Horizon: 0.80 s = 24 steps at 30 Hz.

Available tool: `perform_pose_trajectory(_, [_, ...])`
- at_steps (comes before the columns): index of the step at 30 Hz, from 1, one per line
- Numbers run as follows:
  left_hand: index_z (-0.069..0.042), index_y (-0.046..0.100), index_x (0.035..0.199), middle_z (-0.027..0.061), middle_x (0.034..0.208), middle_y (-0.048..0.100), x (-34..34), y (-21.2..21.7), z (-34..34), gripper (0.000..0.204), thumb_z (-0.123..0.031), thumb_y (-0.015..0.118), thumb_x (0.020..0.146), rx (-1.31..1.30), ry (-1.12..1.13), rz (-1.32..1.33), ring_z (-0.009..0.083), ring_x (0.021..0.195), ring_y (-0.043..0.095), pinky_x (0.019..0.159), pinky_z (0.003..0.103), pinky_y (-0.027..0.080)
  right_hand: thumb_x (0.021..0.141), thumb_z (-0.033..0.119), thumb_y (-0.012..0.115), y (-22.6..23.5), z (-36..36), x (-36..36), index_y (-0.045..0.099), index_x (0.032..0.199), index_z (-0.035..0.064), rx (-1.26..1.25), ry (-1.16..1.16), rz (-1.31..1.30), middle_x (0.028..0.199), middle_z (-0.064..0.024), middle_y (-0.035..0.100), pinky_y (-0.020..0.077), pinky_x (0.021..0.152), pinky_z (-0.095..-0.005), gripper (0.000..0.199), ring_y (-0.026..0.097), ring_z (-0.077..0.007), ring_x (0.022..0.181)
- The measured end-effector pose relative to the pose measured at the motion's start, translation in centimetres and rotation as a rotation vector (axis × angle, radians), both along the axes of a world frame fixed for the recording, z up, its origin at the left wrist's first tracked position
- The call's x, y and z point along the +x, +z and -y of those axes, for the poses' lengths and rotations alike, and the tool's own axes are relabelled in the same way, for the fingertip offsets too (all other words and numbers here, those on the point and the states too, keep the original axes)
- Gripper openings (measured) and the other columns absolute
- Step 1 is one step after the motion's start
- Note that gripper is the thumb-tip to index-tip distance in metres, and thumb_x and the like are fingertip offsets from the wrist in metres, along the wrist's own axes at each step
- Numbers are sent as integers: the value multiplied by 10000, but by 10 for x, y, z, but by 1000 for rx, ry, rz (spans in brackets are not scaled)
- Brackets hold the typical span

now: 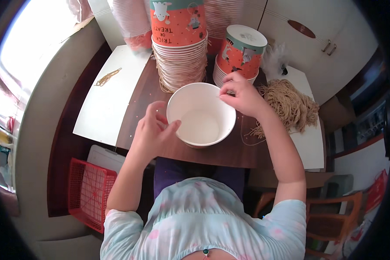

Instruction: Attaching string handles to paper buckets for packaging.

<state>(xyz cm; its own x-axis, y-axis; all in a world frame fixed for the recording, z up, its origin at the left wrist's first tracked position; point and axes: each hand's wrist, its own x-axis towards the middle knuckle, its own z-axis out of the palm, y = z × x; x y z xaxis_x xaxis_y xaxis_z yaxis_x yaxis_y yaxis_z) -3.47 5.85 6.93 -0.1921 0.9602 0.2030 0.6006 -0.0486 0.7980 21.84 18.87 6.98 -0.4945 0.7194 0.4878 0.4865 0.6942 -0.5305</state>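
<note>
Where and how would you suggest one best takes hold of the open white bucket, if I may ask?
I'd probably take the white bucket by its rim, coming from left and right together. Its round mouth opens upward, exposing the rim, and the left hand and right hand are at opposite sides; the tall bucket stack crowds the far side.

One left hand (154, 132) and one right hand (245, 97) make two hands mid-frame. One open bucket (199, 123) sits at the centre. Bucket stacks number four along the top: left stack (128, 19), tall stack (180, 58), back stack (223, 17), short stack (242, 56); their buckets overlap too closely to count. Two cord bundles: one hank (108, 77) upper left, one tangle (288, 104) at right. One basket (92, 193) lower left; one bag (273, 60) and two handles (332, 50) upper right.
</note>
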Motion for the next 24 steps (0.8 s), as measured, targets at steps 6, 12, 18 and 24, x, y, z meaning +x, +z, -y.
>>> perform_pose_trajectory(6, [44, 641, 1078, 87, 922, 671, -20, -9, -36, 229, -121, 587, 929, -85, -162, 171, 93, 756, 609, 678, 230, 497, 739, 124, 572, 22, 30, -28, 647, 747, 29, -193, 40, 450, 763, -169, 648, 508, 655, -438, 121, 634, -367, 706])
perform_pose_trajectory(12, [56, 627, 1106, 51, 921, 672, -33, -24, -23, 339, -244, 537, 976, -112, -171, 645, 115, 817, 630, 753, 266, 512, 778, 89, 607, 28, 82, -25, 623, 806, 22, 152, -291, 385, 714, -144, 590, 488, 608, -429, 75, 604, -322, 658])
perform_pose_trajectory(18, [59, 543, 1209, 66, 1060, 642, -13, -42, 21, 324, -144, 540, 956, -145, -295, 788, 113, 966, 599, 855, 267, 482, 738, 37, 631, 6, 112, -32, 497, 775, 57, 443, -439, 271, 684, -74, 449, 456, 515, -333, 140, 536, -226, 590])
perform_pose_trajectory(24, [7, 366, 1372, 87, 1150, 586, 22, -51, 43, 557, 54, 562, 853, 40, -255, 885, 143, 1063, 571, 919, 284, 460, 747, 27, 651, -6, 131, -41, 546, 837, 63, 433, -442, 170, 666, -67, 440, 432, 495, -345, 143, 523, -222, 566])
